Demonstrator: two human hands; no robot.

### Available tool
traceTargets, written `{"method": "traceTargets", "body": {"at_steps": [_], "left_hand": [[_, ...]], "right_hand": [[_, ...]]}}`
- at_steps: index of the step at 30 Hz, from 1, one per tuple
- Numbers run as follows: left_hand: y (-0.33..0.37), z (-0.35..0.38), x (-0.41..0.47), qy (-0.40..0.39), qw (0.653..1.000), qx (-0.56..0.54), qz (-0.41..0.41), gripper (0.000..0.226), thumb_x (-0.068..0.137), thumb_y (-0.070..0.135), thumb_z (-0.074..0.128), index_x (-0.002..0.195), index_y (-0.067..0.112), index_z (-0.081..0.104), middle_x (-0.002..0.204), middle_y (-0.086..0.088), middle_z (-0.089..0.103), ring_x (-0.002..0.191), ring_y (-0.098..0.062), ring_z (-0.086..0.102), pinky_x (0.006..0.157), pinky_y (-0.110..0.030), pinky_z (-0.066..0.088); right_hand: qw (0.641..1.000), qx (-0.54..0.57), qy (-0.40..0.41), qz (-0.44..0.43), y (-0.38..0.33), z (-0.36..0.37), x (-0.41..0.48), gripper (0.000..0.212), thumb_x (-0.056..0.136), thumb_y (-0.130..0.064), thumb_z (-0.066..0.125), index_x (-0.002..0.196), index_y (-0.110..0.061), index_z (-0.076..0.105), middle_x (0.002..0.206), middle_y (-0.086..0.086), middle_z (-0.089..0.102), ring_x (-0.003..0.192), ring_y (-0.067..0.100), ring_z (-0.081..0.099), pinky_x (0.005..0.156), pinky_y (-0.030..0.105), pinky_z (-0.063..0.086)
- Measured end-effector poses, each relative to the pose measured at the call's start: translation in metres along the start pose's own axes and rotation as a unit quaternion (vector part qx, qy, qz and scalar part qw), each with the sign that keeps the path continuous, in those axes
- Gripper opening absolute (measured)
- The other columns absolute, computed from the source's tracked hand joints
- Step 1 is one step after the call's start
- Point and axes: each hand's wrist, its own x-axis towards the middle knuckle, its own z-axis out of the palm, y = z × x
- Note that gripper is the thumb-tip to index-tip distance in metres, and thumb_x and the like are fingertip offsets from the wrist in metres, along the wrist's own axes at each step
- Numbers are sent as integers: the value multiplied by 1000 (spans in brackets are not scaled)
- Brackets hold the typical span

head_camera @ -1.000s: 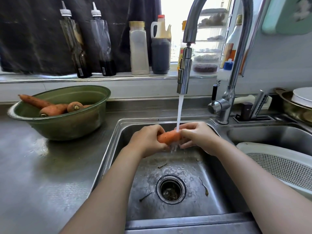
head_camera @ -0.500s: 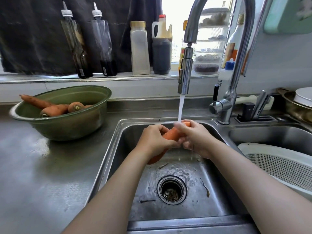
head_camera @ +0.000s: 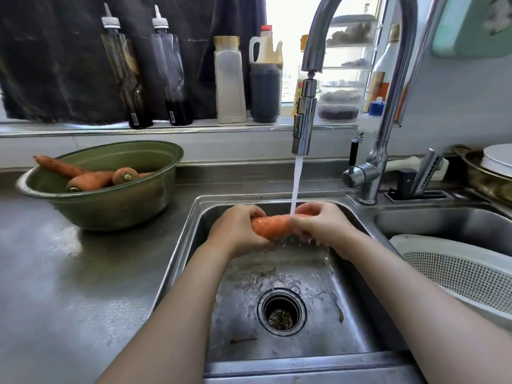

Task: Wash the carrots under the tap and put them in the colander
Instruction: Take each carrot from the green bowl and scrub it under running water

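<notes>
The job looks to be in its early part. One carrot (head_camera: 273, 225) is held over the left basin of the sink (head_camera: 277, 356), straight under the water (head_camera: 296, 187) running from the tap (head_camera: 304, 126). The left hand (head_camera: 238, 231) grips its thick end with fingers curled round it, and the right hand (head_camera: 324, 225) wraps the other end, with drops falling from beneath. At least three unwashed carrots (head_camera: 91, 178) lie in the green bowl (head_camera: 110, 206) toward the far left of the counter (head_camera: 69, 273). The white colander (head_camera: 457, 273) sits in the right basin at the counter's right edge, and no carrot shows in the part of it in view. So this carrot needs finishing and carrying right, and the bowl's lot is left to wash. Half a second ago the carrot was tilted — right end up at the stream, left end dipping low — whereas now it lies nearly level between the hands. Bowl and colander have not moved.
</notes>
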Motion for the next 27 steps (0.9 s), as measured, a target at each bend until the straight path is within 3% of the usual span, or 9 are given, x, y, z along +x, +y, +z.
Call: {"method": "traceTargets", "body": {"at_steps": [3,8,12,14,16,18,21,24,27], "left_hand": [[0,-1,0,21,1000,-13,11,57,59,38,94,108,33,65,106,10,67,95,-12,64,84,-35,57],[1,0,0,44,999,-7,31,55,62,37,93,110,32,68,105,12,66,97,-13,64,84,-35,57],[2,0,-1,42,998,19,33,59,61,44,93,114,35,69,107,17,65,97,-9,61,82,-31,51],[1,-1,-2,53,998,27,35,58,61,44,92,113,37,69,107,19,66,100,-10,61,85,-33,51],[0,-2,-2,65,996,24,50,55,60,42,92,110,38,68,107,19,66,102,-10,60,88,-37,52],[3,-1,-2,65,995,28,73,55,61,36,93,109,37,68,107,18,64,104,-10,56,87,-35,49],[7,3,0,67,990,39,117,54,61,33,93,108,35,68,107,17,64,105,-11,53,90,-38,49],[4,6,2,72,989,26,130,55,61,33,95,109,32,69,109,16,64,106,-12,53,94,-41,49],[2,5,3,88,986,17,139,55,62,31,95,110,28,69,111,12,65,106,-12,52,96,-43,48]], "right_hand": [[1000,-20,-9,-1,1,-1,-1,22,80,-24,86,99,-23,75,68,-1,74,54,11,61,47,23,46],[999,8,-31,20,1,-10,1,17,91,-14,70,106,-17,77,70,2,73,52,11,57,41,22,38],[999,-15,-37,2,3,-6,-1,14,82,-27,84,91,-18,81,69,6,72,58,15,56,50,25,41],[999,-8,-34,8,4,-7,2,9,85,-22,76,92,-21,82,77,14,75,64,21,59,57,29,43],[999,-38,-16,7,3,-10,5,14,88,-21,69,95,-24,81,84,10,76,70,18,64,61,27,47],[998,-66,-25,1,3,-8,5,12,86,-31,75,94,-23,78,88,8,77,72,16,66,66,31,53],[996,-70,-61,4,4,1,-2,32,83,-45,82,96,-16,73,77,4,74,61,15,62,55,30,50],[995,-45,-83,16,3,0,-3,17,91,-32,72,91,-16,77,72,4,70,59,15,59,52,26,46],[996,-45,-75,16,2,-4,-1,20,92,-26,61,76,-18,71,75,9,64,63,19,56,59,30,43]]}}
